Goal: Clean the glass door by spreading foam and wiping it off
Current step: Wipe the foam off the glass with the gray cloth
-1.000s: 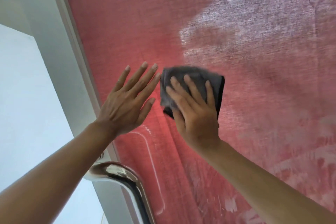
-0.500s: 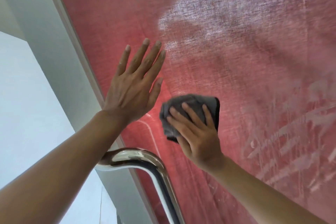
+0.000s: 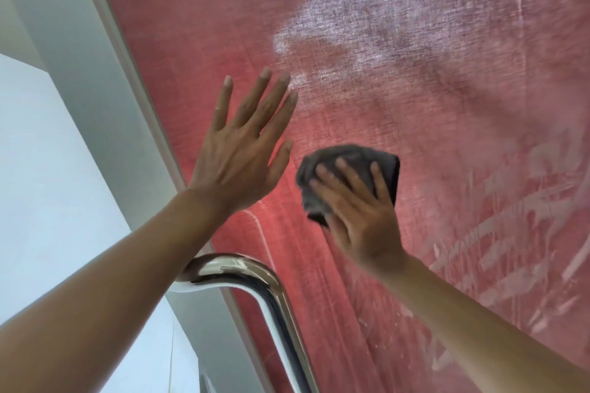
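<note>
The glass door (image 3: 399,99) fills most of the view, with a red woven fabric showing behind it. White foam streaks (image 3: 510,233) smear the glass at the right and a hazy whitish patch sits near the top. My right hand (image 3: 360,214) presses a dark grey cloth (image 3: 351,166) flat against the glass, fingers spread over it and motion-blurred. My left hand (image 3: 242,150) rests flat on the glass just left of the cloth, fingers apart, holding nothing.
A polished metal door handle (image 3: 255,281) curves out below my left forearm and runs down toward the bottom edge. The pale door frame (image 3: 134,80) slants along the glass's left side, with a white wall (image 3: 48,169) beyond it.
My right hand slid the cloth down from beside my left fingertips a second ago, then back up a little and to the right. My left hand stays flat on the glass.
</note>
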{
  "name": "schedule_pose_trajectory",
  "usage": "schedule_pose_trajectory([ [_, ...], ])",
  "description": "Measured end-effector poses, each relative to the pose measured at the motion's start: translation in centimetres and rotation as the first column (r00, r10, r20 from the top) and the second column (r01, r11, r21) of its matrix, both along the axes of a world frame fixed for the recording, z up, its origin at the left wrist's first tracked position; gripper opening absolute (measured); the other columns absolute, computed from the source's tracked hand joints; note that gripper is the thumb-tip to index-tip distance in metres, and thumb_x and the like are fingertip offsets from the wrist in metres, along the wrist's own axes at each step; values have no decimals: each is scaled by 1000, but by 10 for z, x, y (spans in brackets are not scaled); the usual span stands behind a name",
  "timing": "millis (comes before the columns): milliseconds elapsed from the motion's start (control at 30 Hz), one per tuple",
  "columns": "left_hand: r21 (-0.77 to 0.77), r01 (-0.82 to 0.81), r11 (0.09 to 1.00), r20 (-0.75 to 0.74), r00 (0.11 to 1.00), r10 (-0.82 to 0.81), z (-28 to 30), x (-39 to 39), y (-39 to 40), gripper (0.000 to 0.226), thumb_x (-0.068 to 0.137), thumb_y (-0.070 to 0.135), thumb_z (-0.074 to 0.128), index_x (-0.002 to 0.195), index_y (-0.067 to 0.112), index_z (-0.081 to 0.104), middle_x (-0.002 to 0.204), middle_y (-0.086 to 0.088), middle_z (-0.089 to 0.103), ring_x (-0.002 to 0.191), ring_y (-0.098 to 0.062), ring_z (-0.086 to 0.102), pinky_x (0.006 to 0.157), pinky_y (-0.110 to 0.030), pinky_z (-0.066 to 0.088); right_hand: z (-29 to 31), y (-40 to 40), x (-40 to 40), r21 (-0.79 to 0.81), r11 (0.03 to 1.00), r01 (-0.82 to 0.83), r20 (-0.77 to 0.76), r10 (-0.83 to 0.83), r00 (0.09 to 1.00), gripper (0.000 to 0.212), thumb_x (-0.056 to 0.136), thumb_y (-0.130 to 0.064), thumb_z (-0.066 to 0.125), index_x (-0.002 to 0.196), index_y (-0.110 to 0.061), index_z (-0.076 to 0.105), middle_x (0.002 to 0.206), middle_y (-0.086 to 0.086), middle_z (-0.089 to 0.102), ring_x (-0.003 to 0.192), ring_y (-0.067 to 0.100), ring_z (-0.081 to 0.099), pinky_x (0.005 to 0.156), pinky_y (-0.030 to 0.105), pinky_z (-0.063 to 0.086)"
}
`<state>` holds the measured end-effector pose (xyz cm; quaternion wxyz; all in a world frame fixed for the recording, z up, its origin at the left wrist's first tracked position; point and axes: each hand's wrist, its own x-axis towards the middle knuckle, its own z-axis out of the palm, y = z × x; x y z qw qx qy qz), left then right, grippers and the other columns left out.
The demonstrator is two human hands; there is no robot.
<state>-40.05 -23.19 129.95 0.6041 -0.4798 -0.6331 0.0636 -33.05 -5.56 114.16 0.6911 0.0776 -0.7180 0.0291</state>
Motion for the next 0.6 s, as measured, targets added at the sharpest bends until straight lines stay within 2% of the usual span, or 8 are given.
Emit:
schedule_pose_trajectory([
  [67, -29, -5, 1000, 2, 1000, 5, 0, 4, 5, 59, 107, 33, 41, 158, 5, 32, 168, -14, 25, 157, -33, 17, 125, -63, 10, 33, 10, -2, -202, 979, -29, -93, 10, 996, 37, 107, -23, 50, 141, -15, 61, 151, -2, 52, 149, 21, 38, 124, 58, 19],
  [133, -45, -21, 999, 13, 1000, 22, 2, 8, 9, 59, 107, 33, 41, 159, 5, 32, 168, -13, 24, 157, -32, 16, 125, -64, 12, 61, 14, -6, -291, 955, -56, -145, 14, 989, 37, 108, -24, 48, 142, -16, 60, 153, -4, 50, 152, 20, 34, 126, 55, 14],
  [200, -37, -39, 999, 34, 999, 40, 4, 14, 15, 59, 107, 33, 41, 158, 5, 33, 168, -13, 24, 157, -32, 17, 124, -64, 13, 63, 18, -8, -235, 970, -68, -143, 35, 989, 37, 109, -25, 46, 143, -16, 58, 154, -6, 46, 152, 20, 32, 126, 54, 13],
  [400, 119, -144, 982, 196, 973, 120, -20, 43, 32, 58, 107, 23, 43, 161, 7, 27, 171, -10, 16, 158, -30, 10, 126, -60, 11, -5, 47, 8, 96, 995, -21, 4, 21, 1000, 41, 104, -19, 58, 145, -19, 55, 155, -5, 48, 150, 20, 37, 123, 58, 21],
  [500, 212, -178, 961, 298, 948, 110, -32, 57, 44, 59, 106, 18, 43, 161, 8, 26, 171, -9, 13, 159, -30, 6, 127, -58, 11, 11, 54, 6, 80, 995, -58, -32, 60, 998, 36, 107, -20, 54, 143, -17, 58, 154, -5, 48, 150, 20, 38, 123, 58, 19],
  [600, 348, -154, 925, 380, 925, 10, -57, 69, 61, 59, 102, 11, 46, 159, 5, 31, 169, -13, 20, 158, -32, 12, 126, -58, 15, 22, 51, 1, 37, 994, -100, -62, 102, 993, 35, 108, -19, 52, 142, -16, 59, 154, -4, 50, 150, 21, 36, 123, 60, 17],
])
